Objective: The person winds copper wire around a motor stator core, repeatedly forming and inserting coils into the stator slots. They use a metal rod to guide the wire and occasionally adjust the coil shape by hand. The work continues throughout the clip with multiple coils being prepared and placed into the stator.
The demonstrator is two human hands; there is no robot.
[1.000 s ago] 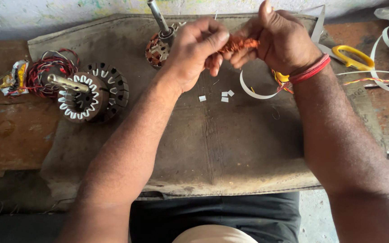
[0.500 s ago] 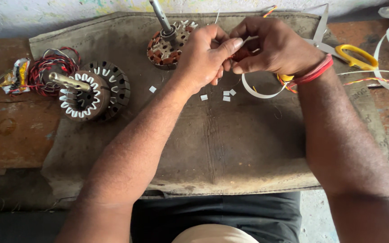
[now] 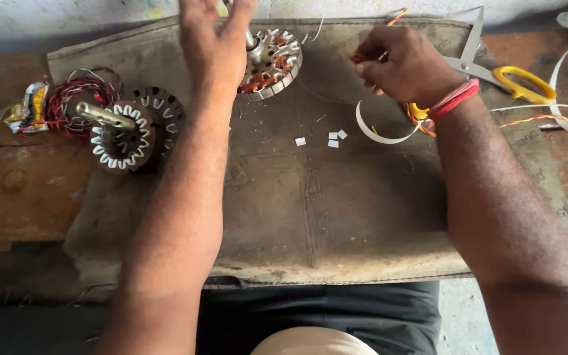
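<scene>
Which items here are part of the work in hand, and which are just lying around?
In use:
- left hand at wound stator
- right hand pinching copper wire

Lying about:
- second stator
- scissors
- red wire coil
- small white paper bits
- white strip

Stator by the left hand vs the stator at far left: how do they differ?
The stator by the left hand shows copper windings in its slots; the far-left stator shows bare white-lined slots. The left hand hangs over the first; the second lies untouched beside red wire coils. Both are round, with shafts.
</scene>
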